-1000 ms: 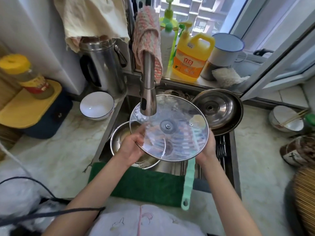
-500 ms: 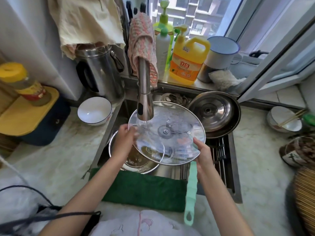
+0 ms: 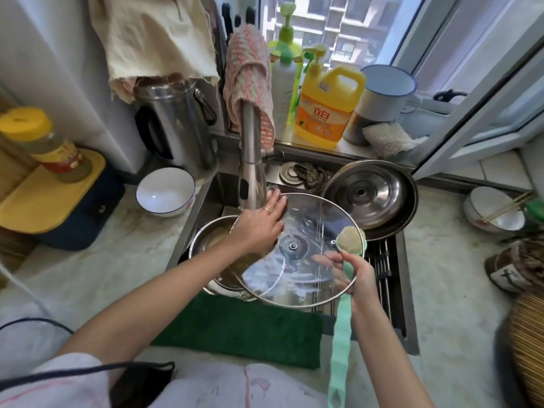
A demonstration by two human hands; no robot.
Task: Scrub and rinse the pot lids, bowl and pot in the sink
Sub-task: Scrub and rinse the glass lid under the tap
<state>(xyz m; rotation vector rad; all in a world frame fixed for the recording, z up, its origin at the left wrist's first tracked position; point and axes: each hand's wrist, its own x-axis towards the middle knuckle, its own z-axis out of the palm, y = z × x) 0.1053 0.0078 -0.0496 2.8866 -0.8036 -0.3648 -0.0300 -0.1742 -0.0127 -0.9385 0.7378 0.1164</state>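
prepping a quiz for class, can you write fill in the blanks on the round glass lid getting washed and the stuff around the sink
1. The left hand lies flat on the round clear glass lid with a metal rim, beside the steel ____.
2. The right hand grips a dish brush whose long handle is mint ____.
3. The upturned stainless steel lid leans in the back ____ corner of the sink.
4. The white blue-rimmed bowl sits outside the sink on the pale ____.

Missing words: faucet; green; right; counter
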